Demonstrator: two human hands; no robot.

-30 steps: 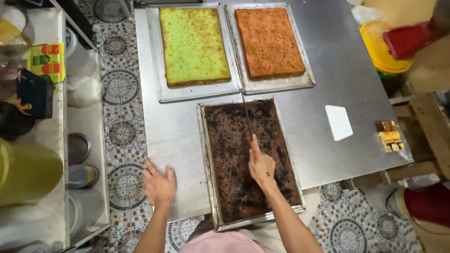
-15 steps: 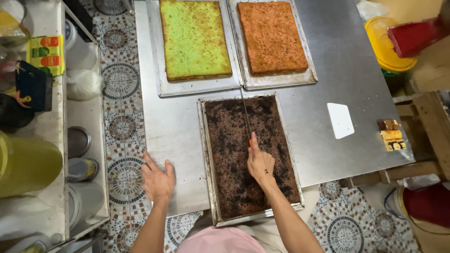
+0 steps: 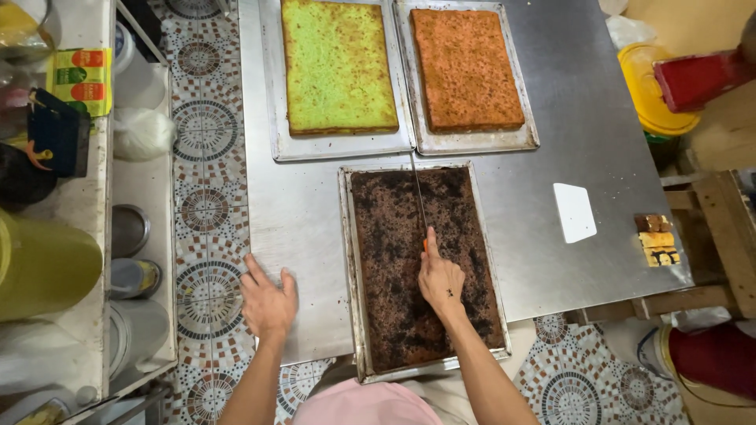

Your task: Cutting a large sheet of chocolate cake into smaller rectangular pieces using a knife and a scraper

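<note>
Right hand closed around a knife, blade lying lengthwise down the middle of the dark cake in the nearest tray; left hand spread flat on the steel table at its near edge, beside the tray; bare steel to the right around a white scraper.

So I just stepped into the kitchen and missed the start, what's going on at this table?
A person is running a long knife lengthwise down the middle of a dark brown sheet cake in its tray. The right hand holds the knife's handle, and the left hand lies flat on the steel table beside the tray. A green cake and an orange cake sit in trays behind.
</note>
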